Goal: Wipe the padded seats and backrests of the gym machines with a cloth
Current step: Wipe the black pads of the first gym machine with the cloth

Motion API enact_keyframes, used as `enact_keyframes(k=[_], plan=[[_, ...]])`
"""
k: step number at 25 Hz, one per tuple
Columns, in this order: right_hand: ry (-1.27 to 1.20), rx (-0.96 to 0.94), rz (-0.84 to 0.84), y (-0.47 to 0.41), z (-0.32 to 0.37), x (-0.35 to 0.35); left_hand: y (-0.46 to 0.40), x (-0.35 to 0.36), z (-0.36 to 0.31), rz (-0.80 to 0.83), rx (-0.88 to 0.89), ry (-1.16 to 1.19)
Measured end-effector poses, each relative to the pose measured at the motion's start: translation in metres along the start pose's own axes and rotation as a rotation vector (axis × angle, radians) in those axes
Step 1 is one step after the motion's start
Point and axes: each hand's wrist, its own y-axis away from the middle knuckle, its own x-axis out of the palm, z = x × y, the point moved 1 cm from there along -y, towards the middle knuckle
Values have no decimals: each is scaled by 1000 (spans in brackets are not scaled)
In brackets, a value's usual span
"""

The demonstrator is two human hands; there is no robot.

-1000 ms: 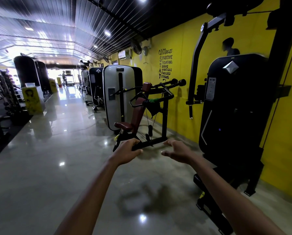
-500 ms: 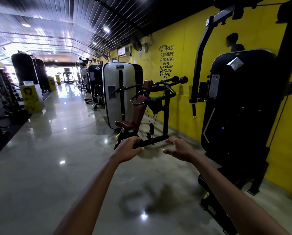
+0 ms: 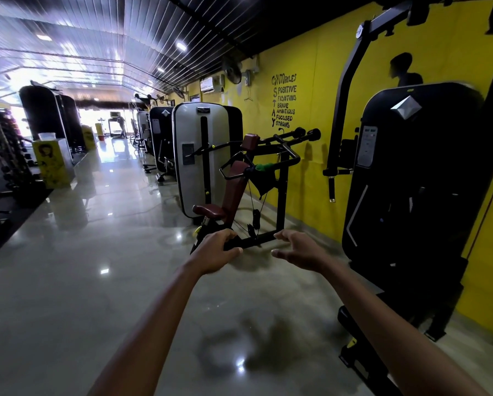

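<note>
A gym machine with a maroon padded seat (image 3: 210, 210), a maroon backrest (image 3: 234, 184) and a small maroon head pad (image 3: 251, 139) stands ahead by the yellow wall. A dark cloth (image 3: 263, 182) with a green piece above it hangs from the machine's black handle frame. My left hand (image 3: 215, 252) and my right hand (image 3: 300, 250) are stretched out in front of me in the air, fingers loosely curved, holding nothing. Both hands are well short of the machine and only overlap its base bar in the view.
A large black weight-stack machine (image 3: 411, 178) stands close on the right against the yellow wall (image 3: 311, 67). Grey and black machines (image 3: 202, 155) line the wall further back. A dumbbell rack (image 3: 13, 155) and a yellow box (image 3: 52, 162) stand at left. Glossy floor (image 3: 96, 281) lies ahead.
The view has moved closer to the maroon-padded machine. Both hands stay stretched out in front with the same loose shape.
</note>
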Motion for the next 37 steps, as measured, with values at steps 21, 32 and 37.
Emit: enact_keyframes(k=[21,32,37], plan=[[-40,25,2,-232,-86,0,-231,23,88,-13,-19,6],[-26,96,-39,-389,-100,28,-367,0,176,37,31,-20],[-27,94,-49,-466,-123,38,-438,5,214,63,33,-22]])
